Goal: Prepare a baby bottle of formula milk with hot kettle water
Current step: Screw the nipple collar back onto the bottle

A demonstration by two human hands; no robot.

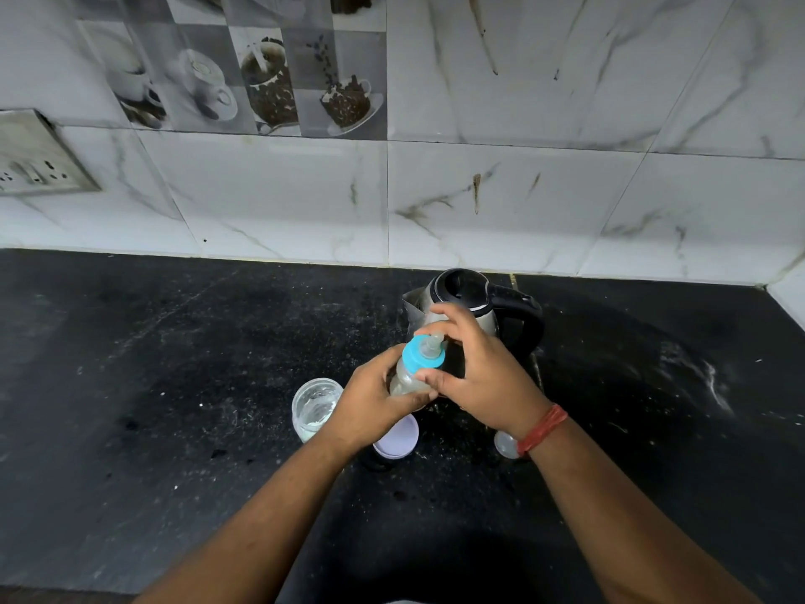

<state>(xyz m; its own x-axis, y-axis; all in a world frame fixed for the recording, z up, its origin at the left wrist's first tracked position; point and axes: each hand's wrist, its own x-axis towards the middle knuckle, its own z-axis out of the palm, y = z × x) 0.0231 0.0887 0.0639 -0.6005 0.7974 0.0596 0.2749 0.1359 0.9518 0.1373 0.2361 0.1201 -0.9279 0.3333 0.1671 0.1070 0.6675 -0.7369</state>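
The tiled wall (pixel 501 198) runs along the far edge of the dark stone surface (pixel 152 385), close behind the kettle (pixel 468 298); a side wall closes the far corner to the right of the kettle. Left of the kettle the surface lies bare for a long stretch up to the wall, and to the right of it there is bare stone up to that corner. A socket plate (pixel 39 154) sits on the wall far left of the kettle and above it.

The kettle stands upright near the back edge, lid shut, spout to the left, black handle to the right. Just in front of it, raised off the surface and tilted, is the baby bottle (pixel 409 377) with its blue collar (pixel 420 355) and teat pointing towards the kettle.

The left hand (pixel 374 403) is wrapped around the bottle's body. The right hand (pixel 479 372) is closed over the collar and teat, thumb below and fingers above, wearing a red thread band (pixel 542 429) at the wrist.

In front of the kettle and to the left stands an open glass jar (pixel 314 405) with white powder low inside. A pale round lid (pixel 396 438) lies beside the jar, partly under the left wrist. A small clear cap (pixel 505 444) lies in front of the kettle, right of the lid, touching the edge of the right wrist in view.
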